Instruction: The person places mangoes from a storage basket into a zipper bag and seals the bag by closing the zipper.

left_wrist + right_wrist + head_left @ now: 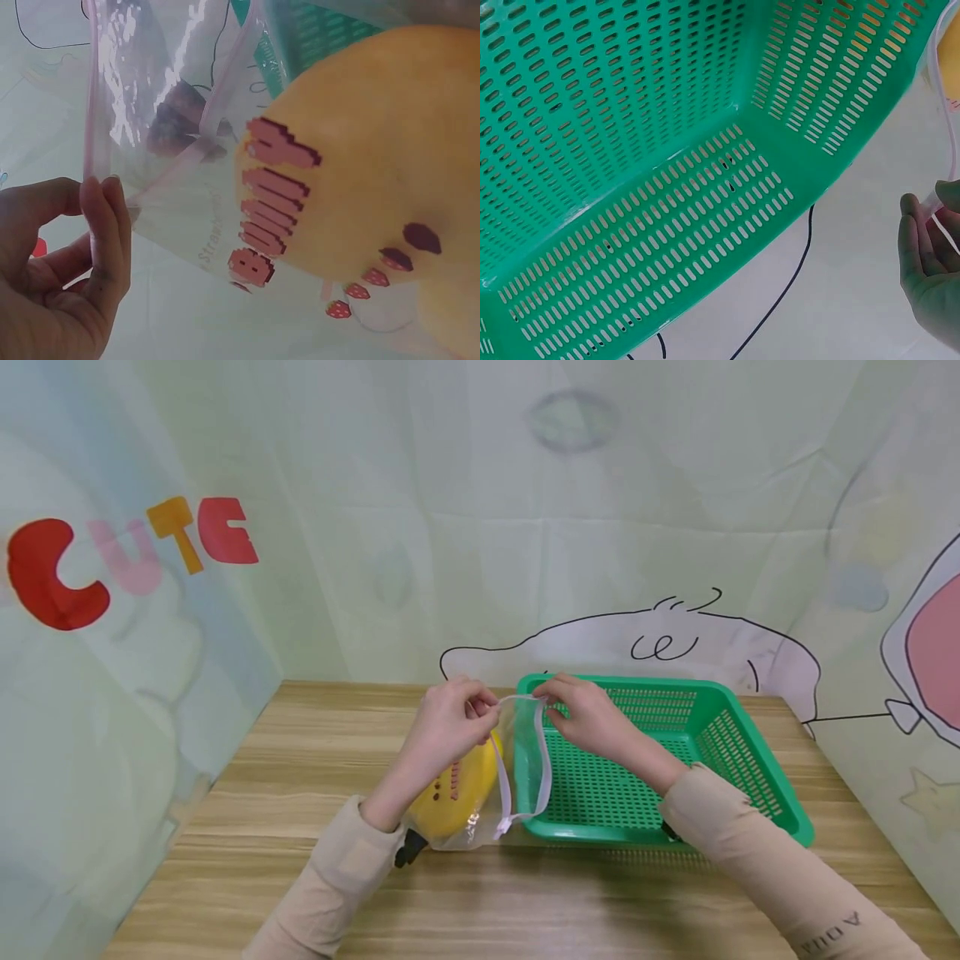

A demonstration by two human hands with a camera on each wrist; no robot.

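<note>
A clear zip bag (527, 760) with a pale zip edge and printed letters stands with its mouth spread apart. Inside it lies a yellow rounded thing (457, 793), its kind unclear; the left wrist view shows it large behind the print (274, 195). My left hand (455, 714) pinches one end of the zip edge between thumb and fingers. At the bag's far corner, my right hand (585, 714) pinches the edge too, above the left rim of a green basket (622, 835). The zip slider (504, 825) sits at the near end of the mouth.
The green basket, with slotted walls, takes up the right part of the wooden table (300, 760). Behind the table hangs a printed cloth (420, 568) with cartoon drawings, and another side of it stands at the left.
</note>
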